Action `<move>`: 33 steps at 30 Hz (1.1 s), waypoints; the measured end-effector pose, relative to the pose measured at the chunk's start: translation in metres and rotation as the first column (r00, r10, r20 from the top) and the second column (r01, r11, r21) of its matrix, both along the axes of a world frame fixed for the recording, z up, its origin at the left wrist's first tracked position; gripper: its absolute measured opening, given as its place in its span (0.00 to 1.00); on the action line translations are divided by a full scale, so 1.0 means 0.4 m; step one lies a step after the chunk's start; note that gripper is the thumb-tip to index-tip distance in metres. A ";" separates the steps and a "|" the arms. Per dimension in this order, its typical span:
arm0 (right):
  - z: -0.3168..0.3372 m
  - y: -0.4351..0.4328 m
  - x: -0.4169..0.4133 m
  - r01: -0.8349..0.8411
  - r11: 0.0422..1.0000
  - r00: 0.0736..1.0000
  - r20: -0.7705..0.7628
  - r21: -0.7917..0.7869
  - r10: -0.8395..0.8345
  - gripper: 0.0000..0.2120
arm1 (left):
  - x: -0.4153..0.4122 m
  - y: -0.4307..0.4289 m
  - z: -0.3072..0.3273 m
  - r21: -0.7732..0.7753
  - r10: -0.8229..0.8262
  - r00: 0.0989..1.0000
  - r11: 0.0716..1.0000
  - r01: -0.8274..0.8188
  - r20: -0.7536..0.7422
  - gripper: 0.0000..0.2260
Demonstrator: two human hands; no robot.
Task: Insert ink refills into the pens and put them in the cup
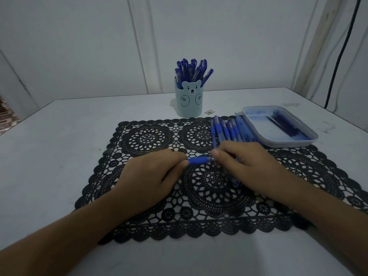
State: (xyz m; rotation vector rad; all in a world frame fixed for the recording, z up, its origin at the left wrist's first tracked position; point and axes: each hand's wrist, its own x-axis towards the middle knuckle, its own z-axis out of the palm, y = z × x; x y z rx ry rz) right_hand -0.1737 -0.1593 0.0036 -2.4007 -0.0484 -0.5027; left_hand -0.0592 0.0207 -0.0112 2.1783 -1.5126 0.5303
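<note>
Your left hand (153, 176) and right hand (241, 162) meet over the middle of the mat (151, 138). Each is clamped by its fingertips on one end of the same pen (198, 160), which is held level just above the lace. The left pinches the end of the blue grip and the right pinches the barrel. I judge you're seating or closing it, but your fingers hide the joint.

Risks from here:
- A refill pushed in off-line could bend or jam, and you can't see the joint to check it.
- Your right hand hangs over the near ends of the loose pens (225, 130) by the mat's far right edge. A careless draw-back could scatter them.
- The tray (310, 134), at the desk's (59, 136) right side, touches those pens. It's stained blue around the refills (284, 124), so expect ink on your fingers and a slippery hold.
- The cup (189, 102), near the desk's far edge just beyond the mat, is already crowded. A pen forced in could tip it or lever others out.

The pen itself looks slim, with a bright blue ribbed grip and a clear section beside it. Your fingers cover both tips.
</note>
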 end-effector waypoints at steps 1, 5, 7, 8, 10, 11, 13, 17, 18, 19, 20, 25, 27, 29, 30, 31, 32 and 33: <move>0.000 -0.003 0.001 -0.013 1.000 1.000 0.000 0.010 0.013 0.08 | 0.000 0.000 0.000 0.000 0.002 1.000 1.000 -0.002 -0.006 0.13; 0.005 -0.004 -0.002 -0.003 0.999 0.999 -0.045 0.050 0.005 0.15 | 0.002 -0.003 -0.001 -0.003 0.016 1.000 1.000 -0.016 -0.018 0.13; 0.007 -0.002 -0.003 0.017 0.999 0.999 -0.046 0.029 -0.015 0.14 | 0.003 -0.004 -0.001 0.006 0.013 1.000 1.000 -0.013 -0.007 0.13; 0.006 -0.003 -0.002 0.014 0.999 0.999 -0.043 0.035 -0.013 0.10 | 0.004 -0.004 -0.002 0.007 0.010 1.000 1.000 -0.010 -0.011 0.13; 0.005 -0.005 0.000 -0.013 0.997 0.999 -0.048 0.074 0.016 0.05 | 0.005 -0.004 -0.003 -0.006 0.008 0.999 1.000 -0.008 -0.040 0.14; 0.004 -0.006 0.001 -0.020 0.994 0.998 -0.056 0.104 0.026 0.11 | 0.005 -0.004 -0.002 -0.013 0.008 0.999 1.000 -0.009 -0.054 0.14; 0.004 -0.004 0.002 0.005 0.987 0.998 -0.057 0.158 0.004 0.15 | 0.004 -0.004 -0.001 -0.014 0.007 0.998 1.000 -0.008 -0.061 0.15; 0.006 0.000 0.003 0.022 0.976 0.999 0.033 0.218 -0.030 0.04 | 0.004 -0.004 -0.001 -0.021 0.009 0.997 1.000 -0.010 -0.073 0.14; 0.005 -0.002 0.004 0.028 0.974 0.998 0.044 0.223 -0.039 0.07 | 0.006 -0.005 -0.002 -0.030 0.008 0.996 0.999 -0.011 -0.088 0.15; 0.004 -0.003 0.005 0.023 0.972 0.998 0.054 0.232 -0.037 0.09 | 0.008 -0.007 -0.004 -0.037 0.006 0.994 0.999 -0.010 -0.105 0.15; 0.007 -0.001 0.006 0.015 0.971 0.998 0.057 0.239 -0.030 0.10 | 0.009 -0.008 -0.005 -0.042 0.003 0.993 0.999 -0.008 -0.119 0.16; 0.007 -0.004 0.006 -0.002 0.963 0.999 0.050 0.269 -0.012 0.09 | 0.011 -0.007 -0.005 -0.067 -0.010 0.990 0.998 0.001 -0.140 0.15; 0.012 0.000 0.002 0.015 0.963 0.999 0.025 0.269 -0.023 0.05 | 0.012 -0.006 -0.005 -0.068 -0.013 0.991 0.998 0.004 -0.132 0.15; 0.013 0.004 -0.001 0.045 0.981 0.999 -0.023 0.190 -0.042 0.13 | 0.010 -0.006 -0.004 -0.057 -0.010 0.992 0.998 0.003 -0.123 0.15; 0.013 0.006 -0.001 0.055 0.987 0.998 -0.048 0.151 -0.048 0.14 | 0.009 -0.005 -0.004 -0.046 -0.005 0.993 0.999 0.000 -0.116 0.15; 0.012 0.006 -0.001 0.056 0.992 0.997 -0.059 0.113 -0.050 0.14 | 0.009 -0.005 -0.004 -0.036 -0.002 0.994 0.999 -0.002 -0.109 0.15; 0.014 0.005 -0.002 0.052 0.994 0.997 -0.064 0.098 -0.045 0.11 | 0.008 -0.005 -0.005 -0.030 -0.001 0.995 1.000 -0.002 -0.104 0.15; 0.014 0.003 -0.001 0.041 0.993 0.997 -0.067 0.114 -0.033 0.05 | 0.008 -0.005 -0.006 -0.030 -0.002 0.995 1.000 -0.001 -0.105 0.15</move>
